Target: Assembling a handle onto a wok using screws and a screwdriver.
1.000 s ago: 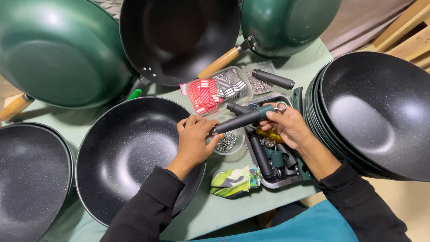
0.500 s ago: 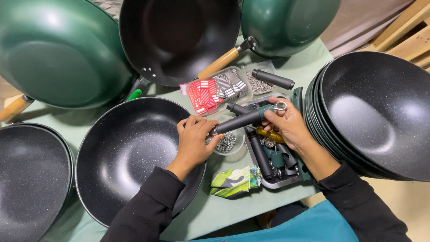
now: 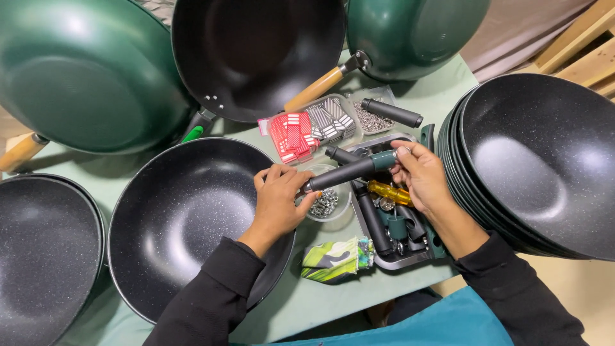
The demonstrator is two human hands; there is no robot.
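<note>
Handle (image 3: 349,170), dark grey with a green collar at one end: held level between both hands, just beside the right rim of the black speckled wok (image 3: 186,218) that serves as landmark here. Left hand (image 3: 277,204) is closed around the handle's narrow end, resting on the wok's rim; right hand (image 3: 419,176) pinches the green collar end with thumb and fingertips, and a small metal ring seems to sit at that tip, too small to be sure.

Step in hand, by judgement: fitting or checking hardware on the handle's end, with the handle not attached to the wok. The next move would call for a steady grip on the narrow end and fine fingertip work at the collar.

Clear cup of small metal fasteners (image 3: 325,204): right of the wok, directly under the handle.
Metal tray (image 3: 397,259): further right, holding more dark handles and a yellow-handled screwdriver (image 3: 387,192).
Loose handle (image 3: 392,113): beyond the tray, well above the wok's right side.
Packets, red and grey striped (image 3: 311,128): just above the wok's upper right rim.
Crumpled green wrapper (image 3: 336,259): below the cup, near the wok's lower right.
Stack of black woks (image 3: 532,166): far right, crowding the right forearm.
Green woks with wooden handles (image 3: 83,77): above the landmark, hemming the work space.
</note>
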